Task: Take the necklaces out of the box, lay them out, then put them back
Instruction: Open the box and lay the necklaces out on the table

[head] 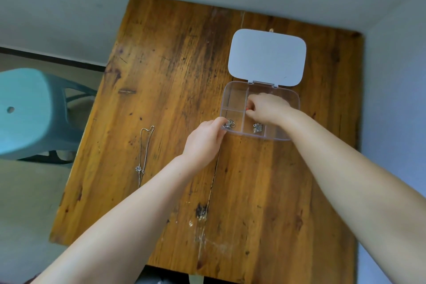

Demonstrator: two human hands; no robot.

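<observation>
A clear plastic box (232,99) with several compartments stands open on the wooden table, its white lid (267,57) lying flat behind it. One silver necklace (144,152) is stretched out on the table to the left. Two bunched silver necklaces sit in the box's near row: one (229,124) in the left compartment, one (257,127) in the middle. My left hand (204,140) holds the box's near left corner. My right hand (267,108) reaches into the middle of the box, fingers pinched on something small and red; what it grips is hidden.
The wooden table (184,76) has a dark seam running down its middle. A teal plastic stool (27,113) stands beside the table's left edge. Grey walls close in behind and to the right of the table.
</observation>
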